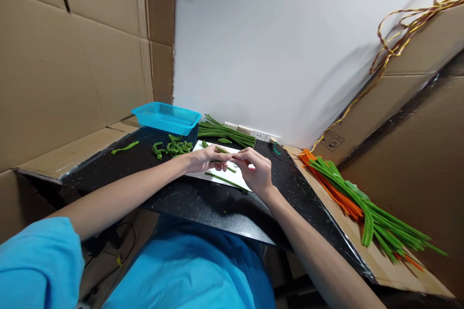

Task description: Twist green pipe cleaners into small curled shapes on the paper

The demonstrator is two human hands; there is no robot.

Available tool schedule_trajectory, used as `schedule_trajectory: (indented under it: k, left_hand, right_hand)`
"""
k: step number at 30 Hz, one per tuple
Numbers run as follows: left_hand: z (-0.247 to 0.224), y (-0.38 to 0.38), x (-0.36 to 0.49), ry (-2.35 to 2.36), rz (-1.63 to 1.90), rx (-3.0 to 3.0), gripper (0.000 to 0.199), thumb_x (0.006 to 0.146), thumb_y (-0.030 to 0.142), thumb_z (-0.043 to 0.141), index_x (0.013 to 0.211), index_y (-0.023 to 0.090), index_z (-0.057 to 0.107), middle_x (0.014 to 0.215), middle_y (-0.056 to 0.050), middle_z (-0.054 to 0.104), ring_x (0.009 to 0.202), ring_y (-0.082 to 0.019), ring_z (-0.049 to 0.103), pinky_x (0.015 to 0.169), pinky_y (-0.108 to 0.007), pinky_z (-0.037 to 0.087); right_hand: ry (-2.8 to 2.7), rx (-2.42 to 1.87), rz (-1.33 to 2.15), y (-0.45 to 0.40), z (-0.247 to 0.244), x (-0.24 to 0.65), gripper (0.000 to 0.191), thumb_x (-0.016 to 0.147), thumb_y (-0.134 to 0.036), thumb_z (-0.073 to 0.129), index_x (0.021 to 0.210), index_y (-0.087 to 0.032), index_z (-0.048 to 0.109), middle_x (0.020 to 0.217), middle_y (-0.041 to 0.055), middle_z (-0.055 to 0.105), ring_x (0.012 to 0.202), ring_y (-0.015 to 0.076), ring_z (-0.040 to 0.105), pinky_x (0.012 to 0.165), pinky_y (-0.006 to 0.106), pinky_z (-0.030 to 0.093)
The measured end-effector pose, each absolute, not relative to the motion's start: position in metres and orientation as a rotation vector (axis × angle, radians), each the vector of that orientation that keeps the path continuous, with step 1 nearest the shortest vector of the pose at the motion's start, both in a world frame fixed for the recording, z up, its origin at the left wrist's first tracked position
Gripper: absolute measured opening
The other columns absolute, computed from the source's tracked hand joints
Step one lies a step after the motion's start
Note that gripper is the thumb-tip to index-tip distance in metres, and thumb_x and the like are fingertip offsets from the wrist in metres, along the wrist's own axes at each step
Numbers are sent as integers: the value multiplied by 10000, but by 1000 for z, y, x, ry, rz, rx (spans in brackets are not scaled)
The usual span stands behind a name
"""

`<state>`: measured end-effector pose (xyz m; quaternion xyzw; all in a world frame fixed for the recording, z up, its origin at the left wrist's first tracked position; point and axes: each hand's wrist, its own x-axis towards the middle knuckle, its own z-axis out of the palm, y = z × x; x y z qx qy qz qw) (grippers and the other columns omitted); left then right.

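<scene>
Over a white sheet (195, 171) on the black table, my two hands meet at the fingertips. My left hand (208, 159) is closed on a green pipe cleaner (222, 150). Pinched fingers of my right hand (255, 166) touch its right end; exactly how they grip it is hidden. Another green pipe cleaner (226, 181) lies straight on the sheet below the hands. Left of the sheet sits a small heap of curled green pipe-cleaner pieces (177, 147). Something red shows partly behind my right fingers, too small to name.
A blue perforated basket (166, 118) stands at the back left. Behind the sheet lies a bundle of green pipe cleaners (228, 133). Green stems (366, 207) and orange stems (337, 190) rest on the cardboard at right. A power strip (259, 135) runs along the wall.
</scene>
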<state>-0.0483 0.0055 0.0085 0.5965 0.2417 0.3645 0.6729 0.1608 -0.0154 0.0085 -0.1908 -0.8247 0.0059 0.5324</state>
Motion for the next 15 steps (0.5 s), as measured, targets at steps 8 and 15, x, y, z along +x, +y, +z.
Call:
schedule_trajectory:
  k: [8, 15]
  left_hand:
    - [11, 8, -55, 577, 829, 1461, 373, 738, 484, 890, 749, 141, 743, 620, -44, 618, 605, -139, 580, 542, -270, 354]
    - [13, 5, -42, 546, 898, 1259, 403, 716, 462, 907, 873, 141, 723, 749, -26, 632, 659, -128, 615, 536, -247, 369]
  right_hand:
    - [-1952, -470, -15, -15, 4, 155, 120, 1013, -282, 636, 946, -230, 721, 787, 23, 682, 667, 152, 643, 609, 277, 535]
    - [-1899, -551, 9, -9, 8, 163, 121, 1002, -312, 653, 984, -224, 734, 828, 30, 678, 673, 144, 623, 575, 264, 512]
